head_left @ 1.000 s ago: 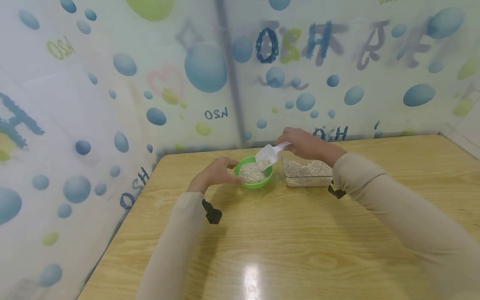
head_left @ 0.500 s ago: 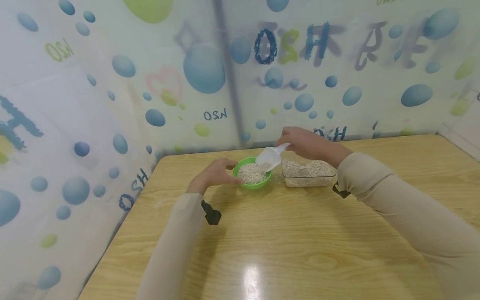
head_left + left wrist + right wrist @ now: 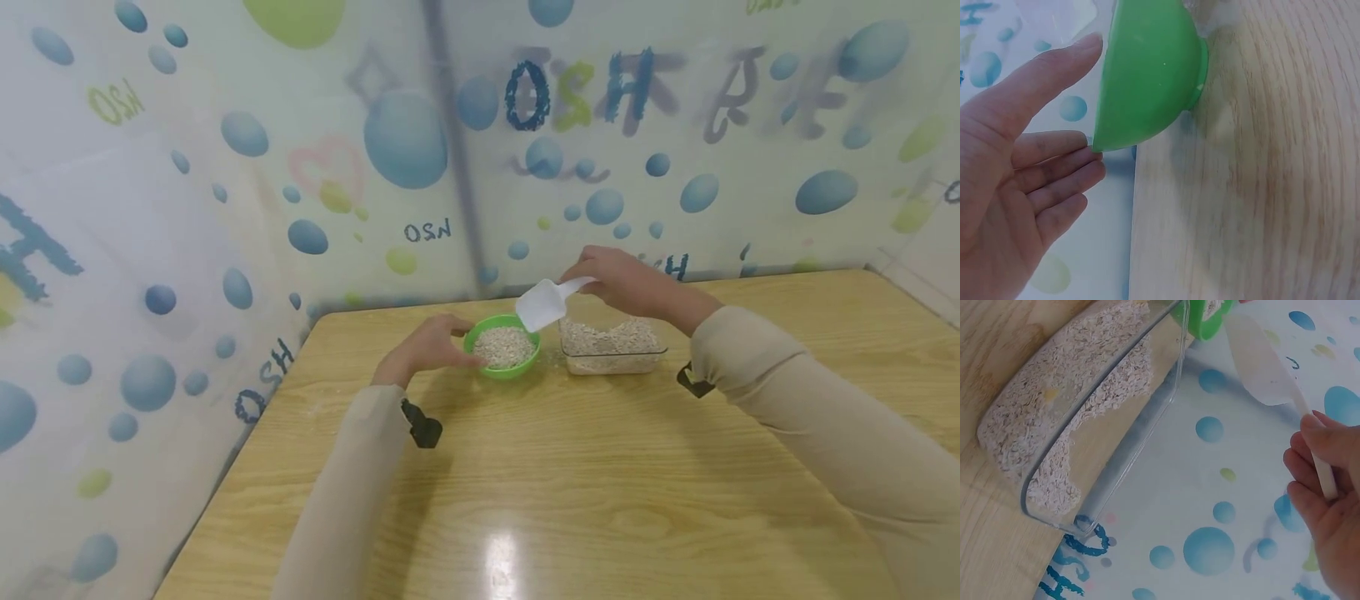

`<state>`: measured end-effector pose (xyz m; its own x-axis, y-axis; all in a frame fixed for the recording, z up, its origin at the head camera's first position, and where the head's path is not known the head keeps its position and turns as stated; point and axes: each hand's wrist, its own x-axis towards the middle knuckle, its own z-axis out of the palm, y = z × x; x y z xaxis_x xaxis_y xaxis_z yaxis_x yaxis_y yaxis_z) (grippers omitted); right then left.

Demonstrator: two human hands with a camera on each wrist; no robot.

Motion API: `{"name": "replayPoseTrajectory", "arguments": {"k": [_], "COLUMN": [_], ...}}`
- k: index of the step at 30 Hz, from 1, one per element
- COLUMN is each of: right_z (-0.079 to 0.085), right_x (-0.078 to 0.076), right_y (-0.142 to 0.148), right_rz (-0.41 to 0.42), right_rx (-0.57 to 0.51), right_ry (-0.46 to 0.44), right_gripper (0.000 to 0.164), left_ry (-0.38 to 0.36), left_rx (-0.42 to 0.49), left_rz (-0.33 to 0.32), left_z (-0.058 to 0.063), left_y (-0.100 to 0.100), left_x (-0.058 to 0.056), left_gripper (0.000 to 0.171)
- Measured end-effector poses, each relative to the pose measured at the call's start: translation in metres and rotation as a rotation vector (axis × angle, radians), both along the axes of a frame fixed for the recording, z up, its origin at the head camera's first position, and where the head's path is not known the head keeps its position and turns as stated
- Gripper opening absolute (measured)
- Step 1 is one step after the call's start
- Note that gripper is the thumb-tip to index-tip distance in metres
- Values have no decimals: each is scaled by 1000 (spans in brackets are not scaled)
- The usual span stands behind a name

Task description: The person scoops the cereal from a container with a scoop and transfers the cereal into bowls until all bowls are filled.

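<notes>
A green bowl [image 3: 502,373] filled with what look like oat flakes [image 3: 504,347] stands near the table's back edge. My left hand [image 3: 433,343] holds its left side, thumb at the near rim and fingers behind. The left wrist view has the fingertips touching the rim of the upright bowl. My right hand [image 3: 626,282] grips the handle of a white scoop [image 3: 542,306], raised over the bowl's right rim with its blade tilted down-left. No flakes show on the scoop. To the right of the bowl sits a clear rectangular container [image 3: 1104,381] of flakes, lower in its middle.
The wooden table [image 3: 525,483] meets a wall covering [image 3: 405,167] with blue and green spots at its back and left. A few flakes lie scattered between the bowl and the container.
The scoop held flakes over the bowl a second ago; they have slid off into it. My right hand has then lifted the scoop slightly up and right. The left hand stays at the bowl.
</notes>
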<state>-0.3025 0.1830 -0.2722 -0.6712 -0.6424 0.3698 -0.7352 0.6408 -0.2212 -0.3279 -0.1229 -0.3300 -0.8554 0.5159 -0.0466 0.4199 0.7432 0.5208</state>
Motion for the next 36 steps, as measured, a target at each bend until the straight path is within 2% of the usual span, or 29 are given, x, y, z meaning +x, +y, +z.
{"name": "replayPoseTrajectory", "arguments": {"k": [11, 16, 23, 30, 36], "right_z": [3, 1, -1, -3, -2], "right_x": [6, 7, 12, 13, 11], "right_y": [31, 50, 69, 79, 85], "right_rz": [-84, -131, -162, -196, -164], "right_rx": [-28, 7, 106, 176, 227], "right_ry": [-48, -46, -128, -246, -265], "right_gripper": [22, 24, 25, 24, 22], "left_ry": [51, 49, 77, 39, 12], "left_rx": [7, 26, -7, -68, -115], "left_rz": [-43, -72, -138, -176, -194], "left_z": [9, 12, 14, 12, 10], "left_y": [20, 41, 76, 102, 112], "left_x": [0, 4, 5, 0, -4], "left_gripper": [72, 72, 71, 72, 69]}}
